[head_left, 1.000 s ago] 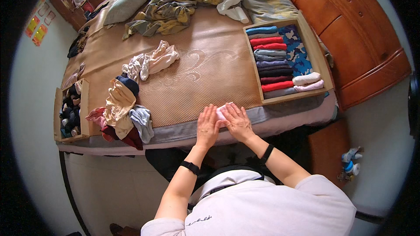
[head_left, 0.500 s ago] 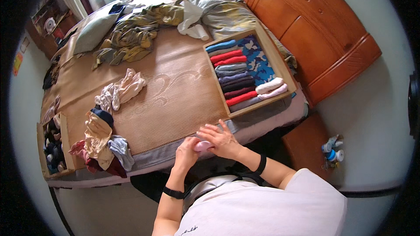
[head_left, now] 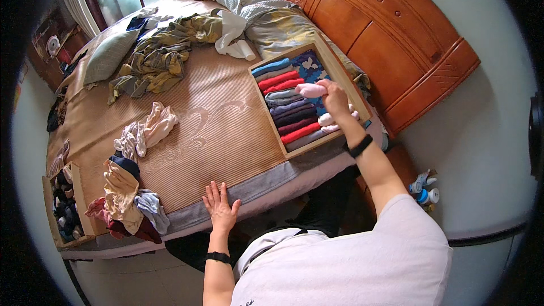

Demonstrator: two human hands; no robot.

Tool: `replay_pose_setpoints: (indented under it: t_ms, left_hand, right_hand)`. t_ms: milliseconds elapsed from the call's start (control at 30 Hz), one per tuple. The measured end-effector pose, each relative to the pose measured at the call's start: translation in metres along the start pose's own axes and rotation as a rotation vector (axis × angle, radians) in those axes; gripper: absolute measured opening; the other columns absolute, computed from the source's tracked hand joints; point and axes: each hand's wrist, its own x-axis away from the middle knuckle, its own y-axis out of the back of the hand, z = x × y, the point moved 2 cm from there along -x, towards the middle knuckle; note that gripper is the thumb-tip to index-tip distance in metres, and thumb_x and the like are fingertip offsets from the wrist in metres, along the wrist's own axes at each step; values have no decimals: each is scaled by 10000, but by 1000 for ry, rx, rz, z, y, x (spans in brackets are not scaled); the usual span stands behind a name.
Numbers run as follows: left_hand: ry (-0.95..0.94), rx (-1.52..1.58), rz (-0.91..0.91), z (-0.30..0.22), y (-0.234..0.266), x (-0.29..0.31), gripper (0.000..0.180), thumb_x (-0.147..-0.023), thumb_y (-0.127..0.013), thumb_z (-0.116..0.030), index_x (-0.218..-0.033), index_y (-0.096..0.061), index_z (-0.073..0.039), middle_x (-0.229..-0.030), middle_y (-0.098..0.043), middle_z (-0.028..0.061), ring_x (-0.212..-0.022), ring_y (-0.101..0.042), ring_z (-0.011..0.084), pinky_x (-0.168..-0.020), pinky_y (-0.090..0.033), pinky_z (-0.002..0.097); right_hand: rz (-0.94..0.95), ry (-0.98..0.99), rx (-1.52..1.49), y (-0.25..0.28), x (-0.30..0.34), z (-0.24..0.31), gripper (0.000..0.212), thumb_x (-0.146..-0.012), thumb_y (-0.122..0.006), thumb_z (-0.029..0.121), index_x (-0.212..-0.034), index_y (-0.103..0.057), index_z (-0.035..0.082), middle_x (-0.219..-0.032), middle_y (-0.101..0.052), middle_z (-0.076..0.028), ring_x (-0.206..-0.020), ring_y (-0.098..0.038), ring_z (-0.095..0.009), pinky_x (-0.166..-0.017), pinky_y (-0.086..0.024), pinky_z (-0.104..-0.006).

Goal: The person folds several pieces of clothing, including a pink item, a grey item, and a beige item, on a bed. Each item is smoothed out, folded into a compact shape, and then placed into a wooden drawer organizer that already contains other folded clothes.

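Pink roll [head_left: 311, 90] moved above the box [head_left: 339, 73] in right fingers [head_left: 324, 83]; left fingers [head_left: 215, 192] wide, shirt [head_left: 340, 255] script [head_left: 246, 303] unclear.

Right hand [head_left: 335, 101] gripping pink roll [head_left: 310, 90], left hand [head_left: 222, 213] splayed, wooden tray [head_left: 336, 68]

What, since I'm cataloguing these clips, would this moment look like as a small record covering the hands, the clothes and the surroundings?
Left hand: holding nothing, fingers spread at the near edge of the brown mat
Right hand: holding a rolled pink cloth over the wooden tray
Tray contents: a row of folded clothes, including blue, red and dark ones
Left side: loose clothes pile beside a wooden box of mostly dark items
Right side: carved wooden headboard
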Motion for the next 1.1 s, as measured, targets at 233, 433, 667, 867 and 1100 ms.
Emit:
replay_pose_setpoints:
  t_ms: [233,433,667,867,1100]
  left_hand:
    - [58,-22,82,6,1,4,825,-875,-610,-510,-1523,-248,-148,-1623,-58,137,-1493,-1,336,-1178,10,520]
    - [-2,-16,68,1,-5,-2,828,-876,-609,-506,-1524,-242,-144,-1622,-55,139,-1492,3,331,-1174,11,527]
    - [12,-38,59,3,-4,-3,819,-886,-592,-517,-1525,-241,-143,-1620,-62,141,-1493,5,327,-1171,10,528]
    - [38,-20,70,3,1,-1,830,-885,-592,-521,-1535,-230,-152,-1628,-19,132,-1499,42,310,-1170,40,512]
    - [-60,151,66,17,7,-1,793,-852,-651,-504,-1495,-334,-166,-1615,-83,134,-1495,-7,301,-1178,-14,497]
  right_hand:
    - [524,-330,400,-20,14,-43,214,-875,-555,238,-985,-722,162,-1014,-702,-140,-972,-674,-312,-838,-515,-440]
    - [615,41,846,-33,26,-95,174,-825,-595,239,-868,-748,166,-899,-721,-84,-927,-687,-253,-809,-527,-432]
    - [962,43,586,-7,12,-48,277,-863,-580,320,-1040,-706,148,-1013,-702,-133,-1026,-639,-331,-899,-481,-451]
    - [1067,-28,347,-18,15,-31,142,-782,-616,209,-874,-616,100,-867,-640,-165,-846,-608,-323,-729,-443,-455]
    - [207,193,350,-24,67,-49,272,-853,-524,115,-1095,-643,78,-1185,-614,-142,-1149,-543,-325,-877,-482,-426]
